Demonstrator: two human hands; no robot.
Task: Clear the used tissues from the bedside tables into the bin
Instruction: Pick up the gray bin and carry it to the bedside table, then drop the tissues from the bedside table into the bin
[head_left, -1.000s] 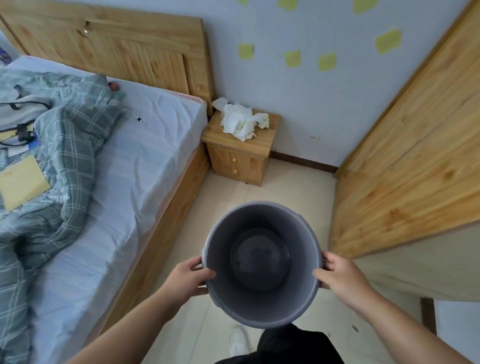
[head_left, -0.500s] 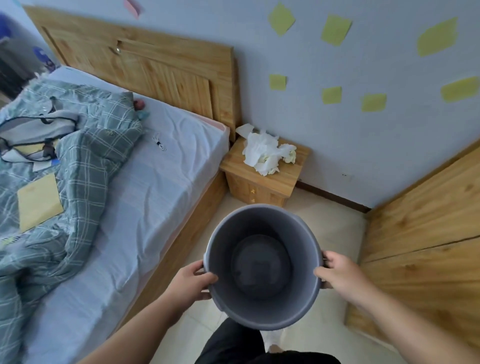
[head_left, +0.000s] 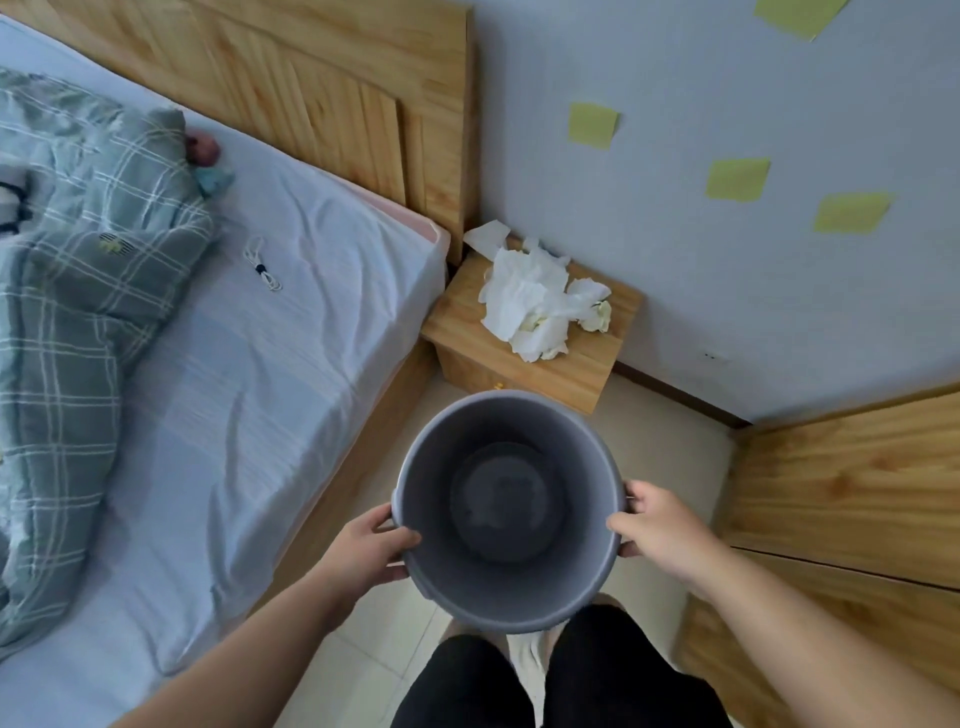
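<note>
I hold an empty grey bin (head_left: 582, 582) in front of me at waist height. My left hand (head_left: 371, 548) grips its left rim and my right hand (head_left: 657, 527) grips its right rim. Just beyond the bin stands a small wooden bedside table (head_left: 462, 332) against the wall. A heap of crumpled white tissues (head_left: 535, 299) lies on its top, with one sheet hanging off the back left corner.
A bed (head_left: 291, 332) with a pale blue sheet and a green checked quilt (head_left: 88, 291) fills the left. Its wooden headboard (head_left: 332, 98) meets the wall. A wooden wardrobe (head_left: 852, 499) stands on the right. A narrow strip of tiled floor (head_left: 670, 431) runs between them.
I have walked closer to the bedside table with the bin held in both hands. The table and tissues now sit larger and nearer, directly behind the bin.
</note>
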